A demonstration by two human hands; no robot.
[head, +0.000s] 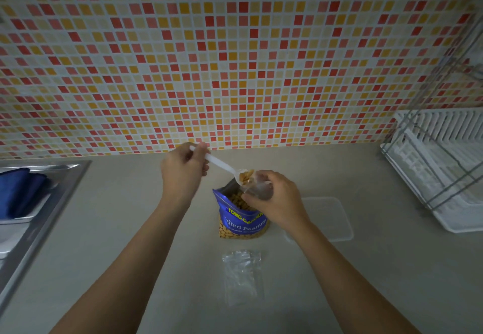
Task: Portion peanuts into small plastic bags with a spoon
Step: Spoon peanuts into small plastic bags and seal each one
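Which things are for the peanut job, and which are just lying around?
For the job: white spoon in the left hand, small clear bag in the right hand, blue peanut packet, spare clear bags.
Just lying about: clear plastic container, white dish rack, blue cloth, sink.

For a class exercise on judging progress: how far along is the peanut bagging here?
Done: the blue peanut bag stands open; no filled bag shows. In hand: the left hand holds a loaded spoon at the mouth of the small bag gripped by the right hand. Left: the empty bags lying on the counter.
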